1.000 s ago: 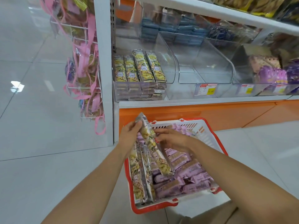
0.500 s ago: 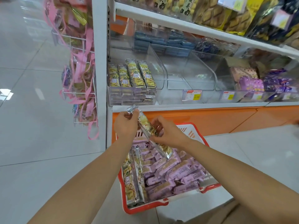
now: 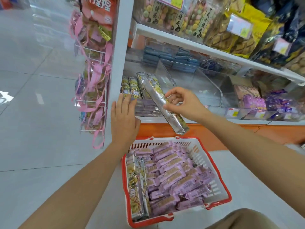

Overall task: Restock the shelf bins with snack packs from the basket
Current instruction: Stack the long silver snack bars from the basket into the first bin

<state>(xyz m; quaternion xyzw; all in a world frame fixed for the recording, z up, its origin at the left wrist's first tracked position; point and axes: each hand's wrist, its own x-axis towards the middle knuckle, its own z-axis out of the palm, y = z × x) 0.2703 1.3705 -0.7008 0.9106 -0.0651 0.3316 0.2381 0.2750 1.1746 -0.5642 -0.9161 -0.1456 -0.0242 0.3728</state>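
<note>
We see pale glossy floor tiles [image 3: 33, 129] at left | a bright light reflection [image 3: 5, 97] at the left edge | white shelf upright [image 3: 118, 63] upper centre | orange base panel [image 3: 277, 132] at right | wire rack [image 3: 90, 102] beside the upright

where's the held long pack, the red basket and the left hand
long pack [image 3: 152, 91]: head view, silver wrapper, upper half
red basket [image 3: 199, 152]: head view, white right wall
left hand [image 3: 124, 119]: head view, back of hand

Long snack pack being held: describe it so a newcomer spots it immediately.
Above the red-rimmed basket, in front of the leftmost clear shelf bin, the right hand pinches one long pack. It alone hangs in the air, tilted, silver back showing.
</note>
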